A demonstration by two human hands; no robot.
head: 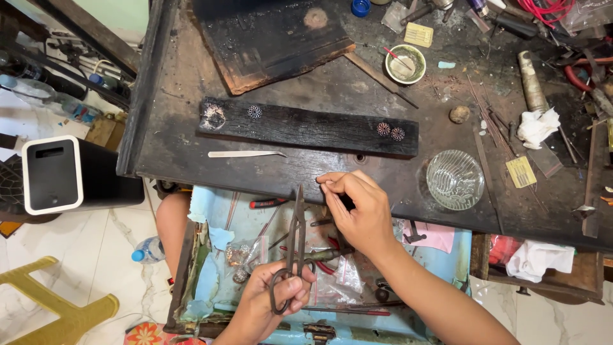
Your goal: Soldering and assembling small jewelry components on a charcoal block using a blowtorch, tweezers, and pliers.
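from my seat i see the left hand low in the view over the open drawer, fingers curled through the loops of a pair of dark metal shears and gripping them, with the blades pointing up toward the bench edge. the right hand reaches in from the lower right, forearm slanting up, wrist bent, its thumb and forefinger pinched together at the front edge of the workbench; whatever sits between the fingertips is too small for me to tell. the tips of the shears stand just left of that pinch, close but apart. farther back on the bench lies a charred wooden block with small round filigree pieces on it, tweezers just in front, and a glass dish to the right of the hand.
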